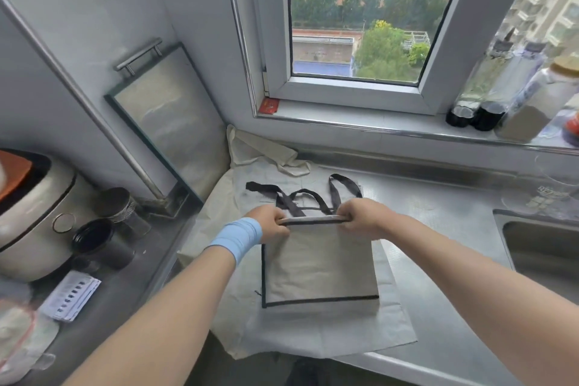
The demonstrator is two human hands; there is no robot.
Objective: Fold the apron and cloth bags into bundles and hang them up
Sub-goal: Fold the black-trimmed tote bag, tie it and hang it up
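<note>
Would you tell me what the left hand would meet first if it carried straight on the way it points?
Probably the black handles, lying just beyond the left hand, which grips the top edge of the grey bag; depth is unclear.

Grey-beige tote bag (pixel 319 263), trimmed and strapped in black. Cream-white bags (pixel 313 332) beneath it, toward the front edge of the dull silver counter (pixel 438 207). Light blue wristband (pixel 236 236). Red card (pixel 268 106) on the white sill (pixel 360 116). White paper (pixel 70 294) with rows of dark marks at the left edge.
</note>
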